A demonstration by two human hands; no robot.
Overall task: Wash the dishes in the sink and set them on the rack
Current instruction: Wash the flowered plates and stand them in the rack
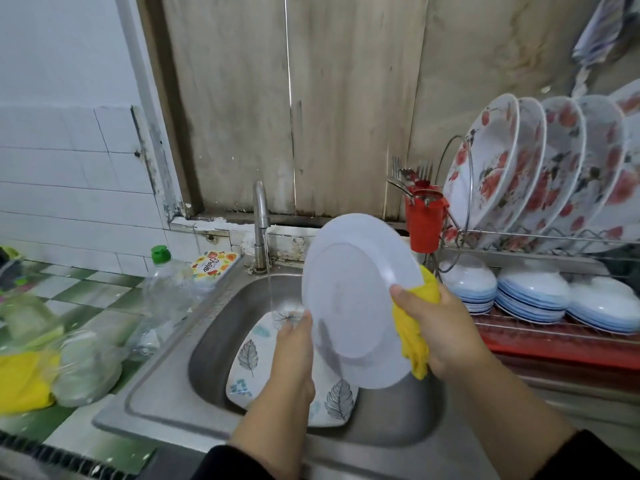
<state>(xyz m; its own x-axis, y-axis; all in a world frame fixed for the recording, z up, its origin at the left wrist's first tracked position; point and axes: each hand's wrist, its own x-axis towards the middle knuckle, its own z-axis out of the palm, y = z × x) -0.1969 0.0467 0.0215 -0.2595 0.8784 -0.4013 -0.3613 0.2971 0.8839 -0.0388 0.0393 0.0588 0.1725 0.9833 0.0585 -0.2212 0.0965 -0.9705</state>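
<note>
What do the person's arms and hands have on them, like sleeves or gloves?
No gloves: both hands are bare. The left hand and the right hand show no rings or watch. Each forearm is bare too, with a dark, black-looking sleeve pushed up near the bottom of the picture, one on each arm.

hands point(363, 341) holding white plate point(353, 299), yellow cloth point(415, 337), over sink point(166, 386)

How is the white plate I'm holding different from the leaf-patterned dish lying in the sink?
The white plate is round and plain; the leaf-patterned dish looks squarish with rounded corners and carries grey and blue leaf prints. The plate is held tilted above the sink by the left hand and the right hand, which also holds a yellow cloth; the dish lies in the basin. Both are whitish.
</note>
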